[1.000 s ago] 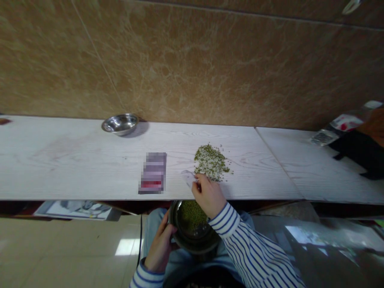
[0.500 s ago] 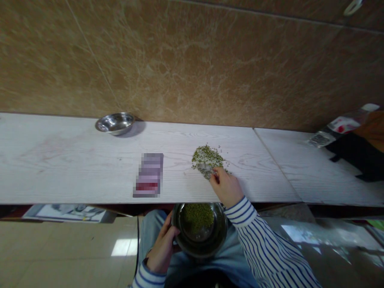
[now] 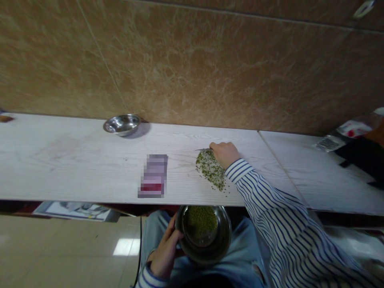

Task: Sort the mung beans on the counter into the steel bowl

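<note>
My left hand (image 3: 164, 249) grips the rim of a steel bowl (image 3: 222, 244) that rests on my lap below the table edge and holds green mung beans (image 3: 200, 221). My right hand (image 3: 224, 153) reaches over the white table (image 3: 60, 160) to the far side of a loose pile of green beans (image 3: 211, 169). Its fingers are closed on a small thin scraper (image 3: 203, 149) whose edge sticks out to the left of the hand, touching the pile's far edge.
An empty steel bowl (image 3: 121, 124) stands at the back of the table by the tiled wall (image 3: 192, 60). A blurred flat packet (image 3: 153, 176) lies left of the pile. Plastic bags (image 3: 342, 136) and dark cloth (image 3: 364, 158) sit at the far right.
My right hand has moved from the near side of the bean pile, across it, to its far edge. The pile is now drawn out toward the table's front edge.
</note>
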`<state>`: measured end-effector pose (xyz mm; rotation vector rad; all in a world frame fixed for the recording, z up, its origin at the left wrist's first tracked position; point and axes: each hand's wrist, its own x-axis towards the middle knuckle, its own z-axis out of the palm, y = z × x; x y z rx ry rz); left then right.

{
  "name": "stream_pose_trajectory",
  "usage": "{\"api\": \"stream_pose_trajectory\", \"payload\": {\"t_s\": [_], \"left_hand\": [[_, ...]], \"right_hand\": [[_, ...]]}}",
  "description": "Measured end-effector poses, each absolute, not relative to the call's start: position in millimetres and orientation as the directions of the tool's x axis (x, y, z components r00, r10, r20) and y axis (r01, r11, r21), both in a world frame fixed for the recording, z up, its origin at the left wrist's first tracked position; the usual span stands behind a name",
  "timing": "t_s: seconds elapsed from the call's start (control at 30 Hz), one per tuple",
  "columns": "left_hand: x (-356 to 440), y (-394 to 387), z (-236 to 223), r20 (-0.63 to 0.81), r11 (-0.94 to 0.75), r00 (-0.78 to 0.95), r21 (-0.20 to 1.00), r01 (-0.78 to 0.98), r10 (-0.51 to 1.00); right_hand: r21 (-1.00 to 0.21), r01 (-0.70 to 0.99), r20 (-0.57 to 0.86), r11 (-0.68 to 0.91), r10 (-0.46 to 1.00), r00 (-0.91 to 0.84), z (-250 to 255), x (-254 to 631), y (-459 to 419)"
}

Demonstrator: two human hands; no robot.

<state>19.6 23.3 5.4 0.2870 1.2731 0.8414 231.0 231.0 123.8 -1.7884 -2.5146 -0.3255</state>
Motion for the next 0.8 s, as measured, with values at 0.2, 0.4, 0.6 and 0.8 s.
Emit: {"api": "stream_pose_trajectory", "payload": {"t_s": [0.2, 0.4, 0.6, 0.8], "left_hand": [[17.6, 23.3, 8.5, -0.727, 0.693, 0.066, 0.618, -0.372, 0.684], [22.6, 24.4, 9.1, -0.716, 0.681, 0.046, 0.640, -0.355, 0.697], [24.2, 20.7, 9.6, -0.696, 0.664, 0.062, 0.650, -0.368, 0.715], [25.1, 18.0, 6.8, -0.695, 0.667, 0.075, 0.645, -0.373, 0.715]], "right_hand": [[0.182, 0.902, 0.108, 0.391, 0.904, -0.414, 106.9, 230.7, 237.0], [0.172, 0.862, 0.106, 0.477, 0.861, -0.497, 112.1, 239.3, 212.5], [0.171, 0.834, 0.130, 0.525, 0.827, -0.547, 110.6, 246.6, 195.5], [0.160, 0.815, 0.165, 0.558, 0.798, -0.579, 109.6, 257.6, 175.6]]}}
